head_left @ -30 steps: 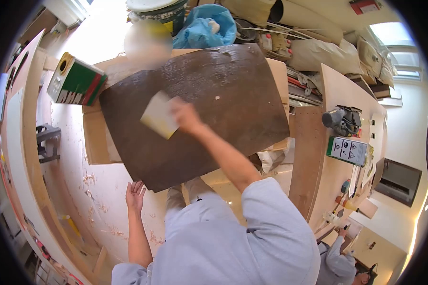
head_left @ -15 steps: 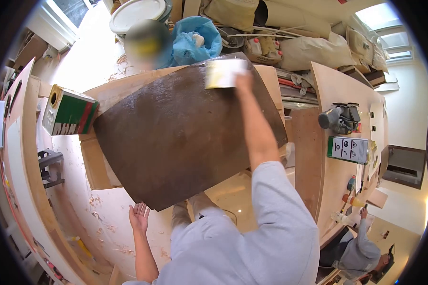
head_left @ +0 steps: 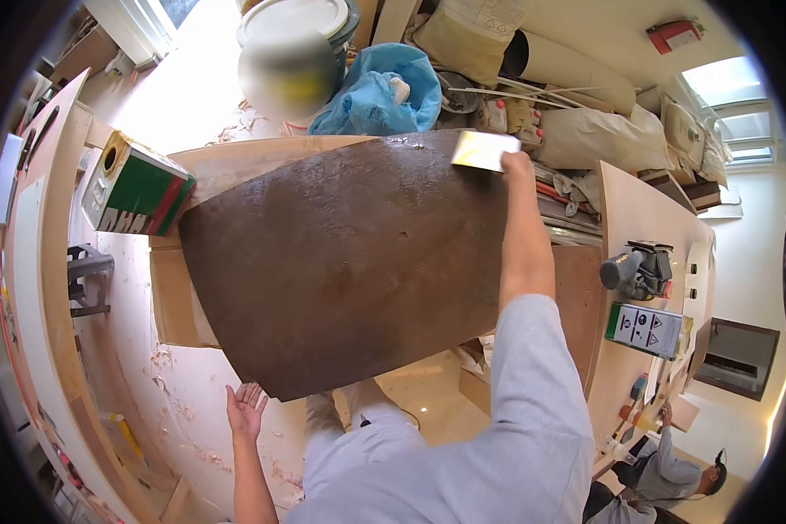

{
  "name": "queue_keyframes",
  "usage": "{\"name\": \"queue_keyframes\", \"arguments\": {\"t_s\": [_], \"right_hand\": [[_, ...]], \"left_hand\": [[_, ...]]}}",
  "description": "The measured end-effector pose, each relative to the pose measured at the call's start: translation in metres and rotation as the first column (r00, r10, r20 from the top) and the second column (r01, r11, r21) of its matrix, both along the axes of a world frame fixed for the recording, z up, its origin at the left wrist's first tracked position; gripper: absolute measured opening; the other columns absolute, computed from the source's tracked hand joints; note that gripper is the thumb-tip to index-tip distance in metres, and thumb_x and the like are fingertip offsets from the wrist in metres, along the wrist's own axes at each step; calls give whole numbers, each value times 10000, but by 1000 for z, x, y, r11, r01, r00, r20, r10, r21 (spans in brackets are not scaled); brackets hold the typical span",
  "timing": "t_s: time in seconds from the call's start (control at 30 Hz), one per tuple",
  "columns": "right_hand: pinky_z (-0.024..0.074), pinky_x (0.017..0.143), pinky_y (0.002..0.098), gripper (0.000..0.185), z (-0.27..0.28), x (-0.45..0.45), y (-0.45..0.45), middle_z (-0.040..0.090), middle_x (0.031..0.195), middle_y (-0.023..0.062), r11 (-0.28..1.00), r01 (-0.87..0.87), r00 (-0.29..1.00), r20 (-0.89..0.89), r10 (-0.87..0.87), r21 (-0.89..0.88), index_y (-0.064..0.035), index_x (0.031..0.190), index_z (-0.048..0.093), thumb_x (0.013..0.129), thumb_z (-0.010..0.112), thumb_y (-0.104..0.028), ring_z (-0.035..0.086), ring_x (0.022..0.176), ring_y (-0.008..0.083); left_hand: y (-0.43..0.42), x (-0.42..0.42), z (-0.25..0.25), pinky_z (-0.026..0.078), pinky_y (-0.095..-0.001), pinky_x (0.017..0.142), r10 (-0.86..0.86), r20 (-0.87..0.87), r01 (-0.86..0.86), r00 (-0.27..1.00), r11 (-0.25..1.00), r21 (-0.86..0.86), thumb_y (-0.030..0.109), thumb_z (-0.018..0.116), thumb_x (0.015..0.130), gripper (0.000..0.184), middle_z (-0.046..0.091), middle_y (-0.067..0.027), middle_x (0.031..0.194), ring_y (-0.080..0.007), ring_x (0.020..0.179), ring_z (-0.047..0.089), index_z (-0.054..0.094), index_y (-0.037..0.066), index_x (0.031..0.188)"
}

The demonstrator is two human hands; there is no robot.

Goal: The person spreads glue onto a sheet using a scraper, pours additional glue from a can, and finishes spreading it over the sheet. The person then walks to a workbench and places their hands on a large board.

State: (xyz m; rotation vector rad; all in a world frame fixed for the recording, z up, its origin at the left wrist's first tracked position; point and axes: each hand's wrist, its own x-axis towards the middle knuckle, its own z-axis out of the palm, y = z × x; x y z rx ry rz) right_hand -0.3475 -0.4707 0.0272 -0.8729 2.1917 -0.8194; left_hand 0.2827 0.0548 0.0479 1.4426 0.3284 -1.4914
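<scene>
A large dark brown sheet [head_left: 341,271] lies in front of me, its far part glossy and wet-looking. At its far right corner, my right hand [head_left: 517,166] grips a flat white-and-yellow rectangular piece [head_left: 480,150] by its right end; whether the piece touches the surface I cannot tell. My left hand [head_left: 246,409] is palm up with fingers spread, at the sheet's near left corner. Its fingertips are close to the edge, and contact is unclear. Just past the left edge stands a green and white metal can [head_left: 140,188].
Cardboard [head_left: 179,301] shows under the sheet. A blue plastic bag [head_left: 384,92] and a lidded bucket [head_left: 293,22] stand beyond it. On the right bench [head_left: 624,205] are a power tool [head_left: 642,269] and another can [head_left: 646,330]. Another person [head_left: 672,472] works at lower right.
My right arm has swung right with the white-and-yellow piece, out to the sheet's far right corner. My left hand stays open near the near left corner. The camera view has shifted slightly.
</scene>
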Motion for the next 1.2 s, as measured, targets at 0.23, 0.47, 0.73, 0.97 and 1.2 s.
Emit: {"name": "queue_keyframes", "arguments": {"t_s": [0.23,0.47,0.73,0.97,1.2], "right_hand": [[471,669,339,305,26,6,22,636,926,91,990,-128,992,4,129,-61,70,1088,566,880,555,-154,598,756,170],[509,640,418,254,-15,-37,-20,600,903,95,978,207,970,129,-205,-1,41,999,560,819,615,-130,602,727,194],[499,588,350,197,44,1,-23,631,883,65,1000,25,964,264,-23,-5,-6,1009,586,861,580,-137,606,726,175],[483,487,371,227,-3,51,-44,634,860,107,973,-213,969,150,198,88,34,955,607,780,632,-108,608,622,213],[449,702,294,286,62,166,6,628,893,42,816,-556,761,295,577,-160,9,1056,598,894,562,-224,555,782,125]], "left_hand": [[3,5,-6,356,-456,991,29,-30,-30,999,998,-52,522,453,899,525,538,-141,1151,-268,1143,469,529,25,1051],[0,0,2,368,-457,982,17,-32,-18,999,999,-39,543,456,889,542,541,-135,1136,-267,1119,482,531,30,1045],[-6,0,2,357,-458,992,14,-53,-18,998,997,-79,572,476,866,588,524,-129,1134,-264,1116,471,509,22,1068],[0,-1,-2,341,-464,1006,24,-55,-27,998,998,-59,595,472,857,634,503,-135,1160,-271,1130,457,481,14,1110],[-6,-1,3,350,-460,994,36,-61,-38,997,999,-28,608,479,847,637,518,-126,1128,-257,1121,458,497,10,1063]]}}
